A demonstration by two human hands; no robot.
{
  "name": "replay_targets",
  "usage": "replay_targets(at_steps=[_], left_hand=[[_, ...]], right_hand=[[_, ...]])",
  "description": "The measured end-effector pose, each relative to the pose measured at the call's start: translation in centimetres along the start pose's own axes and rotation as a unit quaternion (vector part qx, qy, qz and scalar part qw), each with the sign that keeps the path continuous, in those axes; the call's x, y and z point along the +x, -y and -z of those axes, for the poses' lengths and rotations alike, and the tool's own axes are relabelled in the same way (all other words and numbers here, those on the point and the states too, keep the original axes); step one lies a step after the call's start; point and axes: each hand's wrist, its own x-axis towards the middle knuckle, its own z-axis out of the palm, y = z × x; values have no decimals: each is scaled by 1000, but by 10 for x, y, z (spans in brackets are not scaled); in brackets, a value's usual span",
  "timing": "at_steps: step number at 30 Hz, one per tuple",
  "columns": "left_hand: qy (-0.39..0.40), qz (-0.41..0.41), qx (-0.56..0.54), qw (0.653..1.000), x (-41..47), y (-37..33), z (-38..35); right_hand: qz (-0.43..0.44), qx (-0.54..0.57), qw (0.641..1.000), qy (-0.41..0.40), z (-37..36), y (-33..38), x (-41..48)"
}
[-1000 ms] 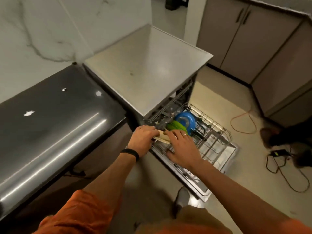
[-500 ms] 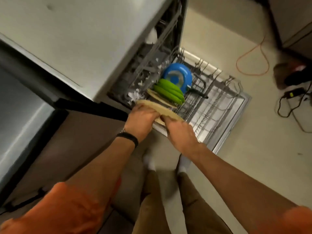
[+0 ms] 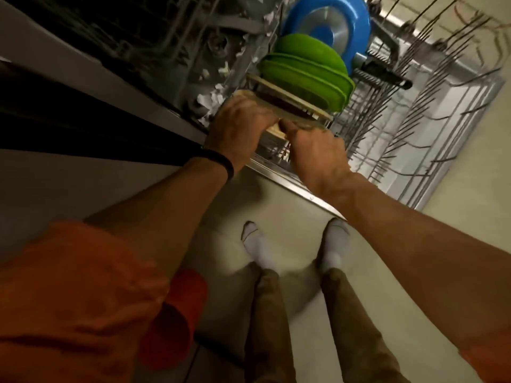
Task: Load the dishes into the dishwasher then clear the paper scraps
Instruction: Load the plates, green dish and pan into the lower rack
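Both hands' grip point(image 3: 279, 128) clasps tan plate point(image 3: 301, 113) in rack point(image 3: 442, 106).

Dishwasher rack point(image 3: 431, 128) pulled out, loaded.
It held green plates point(image 3: 307, 76), a blue dish point(image 3: 356, 26) and tan plates point(image 3: 290, 106) upright.

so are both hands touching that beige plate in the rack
Touching. The head view shows the left hand and right hand both gripping the beige plate along its near edge.

Probably a home kitchen: open dishwasher rack point(image 3: 414, 111) holding plates point(image 3: 307, 76).
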Motion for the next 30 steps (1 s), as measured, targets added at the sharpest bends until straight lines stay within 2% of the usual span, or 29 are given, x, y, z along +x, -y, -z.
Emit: replay_targets(at_steps=[9, 14, 20, 30], left_hand=[[31, -28, 3, 999, 21, 13, -11], [69, 1, 19, 997, 38, 13, -15], [-40, -25, 4, 999, 38, 11, -16], [-19, -19, 14, 1000, 39, 16, -15]], right_hand=[[-24, 29, 999, 3, -18, -9, 27], [-41, 48, 998, 6, -23, -22, 44], [-49, 73, 996, 26, -28, -34, 80], [-10, 90, 994, -61, -31, -40, 45]])
